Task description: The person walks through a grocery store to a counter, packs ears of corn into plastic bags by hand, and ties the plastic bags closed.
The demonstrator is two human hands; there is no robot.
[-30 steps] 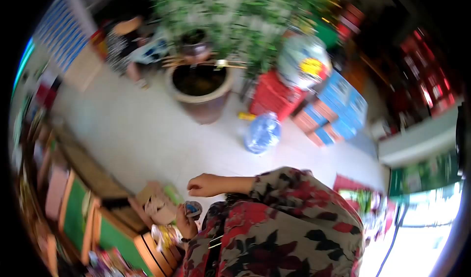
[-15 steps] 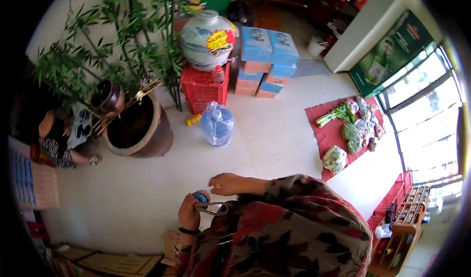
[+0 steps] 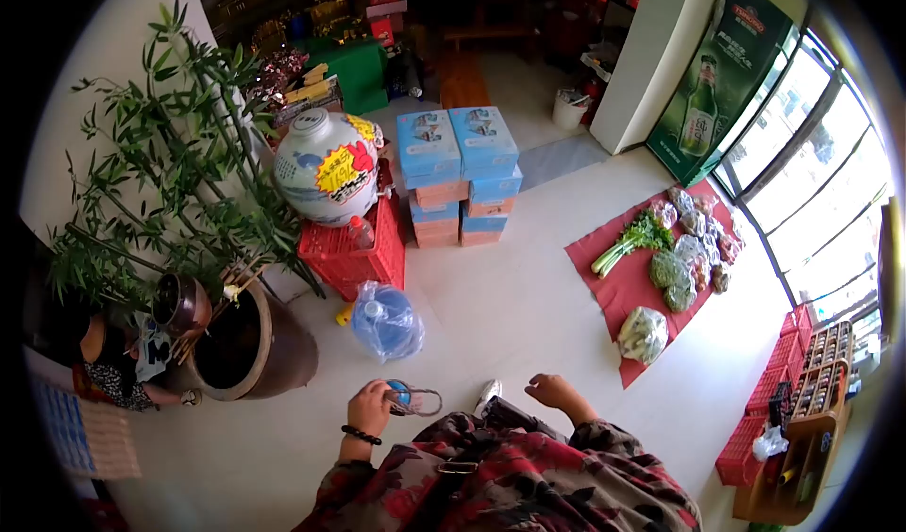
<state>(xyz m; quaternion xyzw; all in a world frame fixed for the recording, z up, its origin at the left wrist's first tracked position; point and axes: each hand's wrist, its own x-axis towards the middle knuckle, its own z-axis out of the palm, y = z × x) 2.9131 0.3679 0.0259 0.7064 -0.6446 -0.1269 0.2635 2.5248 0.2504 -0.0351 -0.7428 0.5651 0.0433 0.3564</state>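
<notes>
"What is the left hand (image 3: 366,411) doing?"
"It's clamping its fingers on a round, blue-centred item (image 3: 400,393) with a loop, above the floor (image 3: 481,310)."
"The right hand (image 3: 559,395)?"
"It's hanging free, fingers loosely curling; whether they're touching, I can't tell."
"Beyond?"
"A wrapped jug (image 3: 387,322) is standing ahead; bagged greens (image 3: 644,335) are lying by the red cloth's (image 3: 602,285) near corner."

From here no wording reads clearly: red characters (image 3: 344,169) on the yellow starburst label (image 3: 328,175) of the round white-and-blue porcelain jar (image 3: 300,191), white lettering (image 3: 740,47) on the tall green bottle-printed banner (image 3: 672,128), all too blurred.
</notes>
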